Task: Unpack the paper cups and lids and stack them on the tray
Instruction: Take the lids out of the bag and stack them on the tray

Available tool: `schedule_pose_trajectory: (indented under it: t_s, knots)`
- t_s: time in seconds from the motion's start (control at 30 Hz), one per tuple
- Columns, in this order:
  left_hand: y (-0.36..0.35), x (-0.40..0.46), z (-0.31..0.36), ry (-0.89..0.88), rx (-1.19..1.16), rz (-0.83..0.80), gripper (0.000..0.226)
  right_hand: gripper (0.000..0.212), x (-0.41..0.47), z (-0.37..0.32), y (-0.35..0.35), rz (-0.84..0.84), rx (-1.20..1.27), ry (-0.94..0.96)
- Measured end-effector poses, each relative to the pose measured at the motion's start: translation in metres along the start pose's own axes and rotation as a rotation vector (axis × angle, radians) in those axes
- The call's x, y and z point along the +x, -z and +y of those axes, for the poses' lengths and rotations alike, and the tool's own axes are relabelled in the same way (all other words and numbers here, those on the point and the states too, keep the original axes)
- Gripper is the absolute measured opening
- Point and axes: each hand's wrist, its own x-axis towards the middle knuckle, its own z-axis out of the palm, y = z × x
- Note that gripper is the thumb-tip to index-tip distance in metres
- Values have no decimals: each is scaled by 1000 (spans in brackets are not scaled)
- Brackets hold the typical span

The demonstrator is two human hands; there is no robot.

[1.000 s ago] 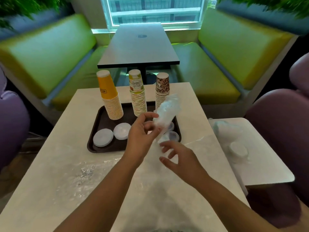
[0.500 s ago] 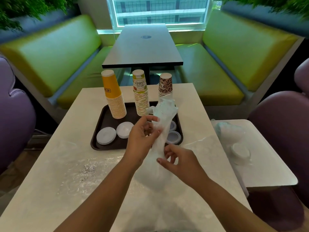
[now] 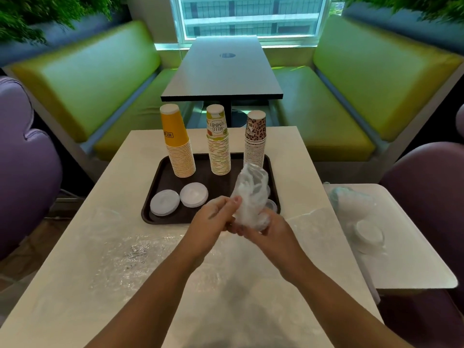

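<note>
A dark brown tray on the white table carries three upside-down cup stacks: yellow, "Hello Summer" print and leopard print. Two white lid piles lie at the tray's front left. Small clear lids peek out at its front right, partly hidden. Both hands hold a crumpled clear plastic wrapper over the tray's front right corner. My left hand pinches it from the left. My right hand grips its lower end.
Clear plastic film lies spread over the near part of the table. A small side table at the right bears more wrapped lids. Green benches, a dark table and purple chairs surround the spot.
The long plastic wrapper has been bunched into a compact wad. Both hands have closed in together around it, low over the tray's front edge.
</note>
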Motion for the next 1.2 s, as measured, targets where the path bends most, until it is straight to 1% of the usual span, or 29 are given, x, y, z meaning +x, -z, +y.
schedule_pose_trajectory:
  t_s: [0.03, 0.07, 0.1, 0.13, 0.2, 0.23, 0.27, 0.33, 0.4, 0.43, 0.5, 0.53, 0.6, 0.67, 0.7, 0.8, 0.83, 0.9, 0.97, 1.03, 1.1, 1.13, 1.2]
  knots:
    - [-1, 0, -2, 21, 8, -1, 56, 30, -1, 2, -3, -27, -35, 1]
    - [-2, -1, -5, 29, 32, 29, 61, 30, -2, 5, -6, -59, -58, -13]
    - [-3, -2, -10, 19, 74, 83, 56, 30, -2, 7, -7, -87, -71, -37]
    - [-3, -2, -15, 23, 98, 137, 45, 32, -2, 10, -7, -113, -63, -71]
    - [-2, -3, -25, 18, 60, 182, 25, 39, -3, 17, -8, -119, 64, -180]
    - [-3, -5, -29, 24, 19, 185, 18, 42, -3, 19, -9, -105, 134, -228]
    - [-4, -7, -32, 39, -16, 190, 15, 43, -3, 23, -9, -79, 142, -239]
    - [-6, -11, -41, 69, -70, 182, 20, 39, -1, 31, -10, -33, 26, -237]
    - [-7, -14, -48, 123, -216, 177, 18, 18, 0, 38, -10, -1, -30, -247]
    - [-6, -14, -50, 164, -312, 182, 14, 8, 1, 40, -9, 11, 2, -268]
    - [0, -14, -53, 227, -457, 193, 13, 15, 3, 42, -7, 37, 113, -329]
    - [3, -13, -54, 230, -486, 194, 15, 15, 4, 43, -6, 39, 158, -343]
    - [6, -11, -56, 184, -433, 199, 24, 14, 3, 45, -6, -8, 177, -336]
    - [3, -11, -56, 138, -309, 169, 30, 31, 4, 48, -12, -45, 121, -325]
    - [-1, -11, -57, 131, -274, 139, 32, 35, 5, 47, -15, -24, 79, -303]
    - [-7, -12, -54, 151, -281, 41, 33, 20, 12, 48, -15, 96, 34, -252]
    - [-6, -11, -51, 177, -335, 28, 31, 18, 14, 47, -12, 101, 35, -247]
    - [-3, -8, -48, 254, -453, 58, 24, 21, 16, 47, -7, 56, 52, -236]
    - [0, -5, -48, 296, -463, 123, 17, 20, 15, 46, -8, 13, 58, -235]
    - [3, -3, -48, 344, -531, 139, 16, 15, 14, 47, -10, 14, 66, -258]
    - [7, 1, -47, 411, -741, 135, 18, 16, 16, 47, -10, 42, 126, -300]
    - [11, 4, -48, 445, -864, 142, 18, 18, 18, 49, -8, 72, 195, -338]
    - [19, 8, -47, 491, -1053, 158, 12, 20, 20, 51, -3, 157, 326, -431]
